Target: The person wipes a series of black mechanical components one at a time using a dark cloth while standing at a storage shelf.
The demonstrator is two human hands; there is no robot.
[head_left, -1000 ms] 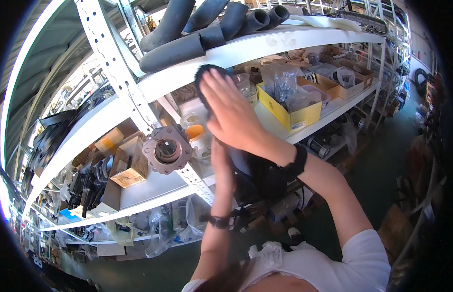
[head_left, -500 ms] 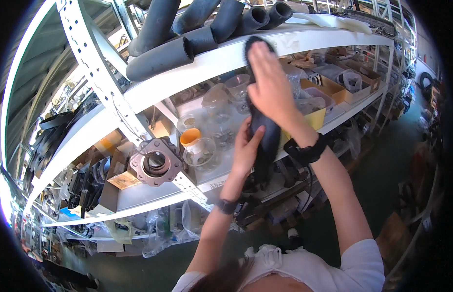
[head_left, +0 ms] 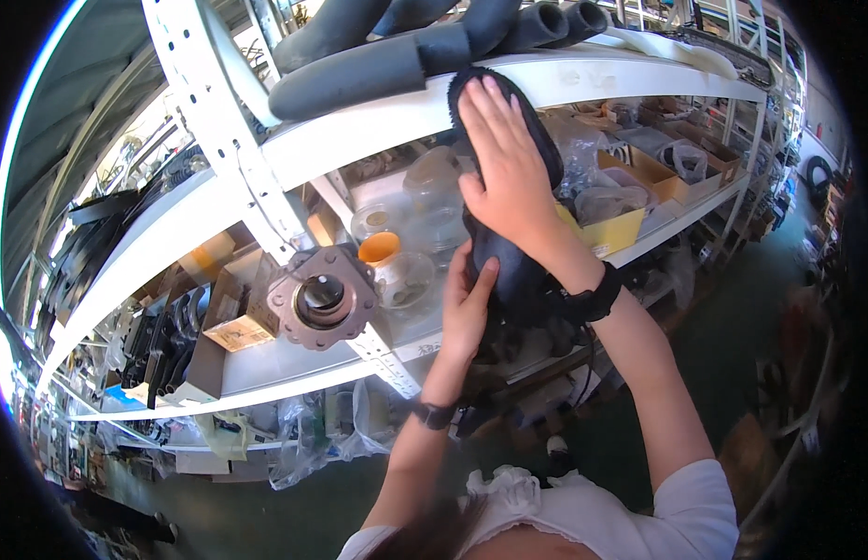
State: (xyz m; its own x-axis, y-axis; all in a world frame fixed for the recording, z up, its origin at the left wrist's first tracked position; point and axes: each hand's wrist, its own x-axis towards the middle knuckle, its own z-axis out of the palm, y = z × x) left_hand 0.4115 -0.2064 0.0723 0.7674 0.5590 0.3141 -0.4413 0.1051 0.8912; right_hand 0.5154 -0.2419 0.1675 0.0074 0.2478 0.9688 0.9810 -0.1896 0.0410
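A long black item [head_left: 502, 257] with a wide upper end and a fuzzy rim stands upright in front of the shelf; its kind I cannot tell. My left hand [head_left: 467, 303] grips its lower part, thumb in front and fingers behind. Against its upper end lies my right hand [head_left: 511, 163], palm down with the fingers stretched out. Close behind my hands are the edge of the white shelf [head_left: 359, 135] and, on the level below, an orange-mouthed container [head_left: 379, 249] and clear plastic-wrapped parts [head_left: 436, 229].
Thick black hoses [head_left: 350, 79] lie along the top shelf. Beside the perforated white post [head_left: 205, 112] is a round-holed metal flange part [head_left: 322, 297]. A yellow box [head_left: 613, 231] and open cardboard boxes [head_left: 653, 177] fill the right. A dark green aisle floor [head_left: 681, 341] runs at the right.
The black item has turned so more of its wide fuzzy-edged face shows. My right hand has shifted slightly left and down on it. The view has shifted a little relative to the shelf.
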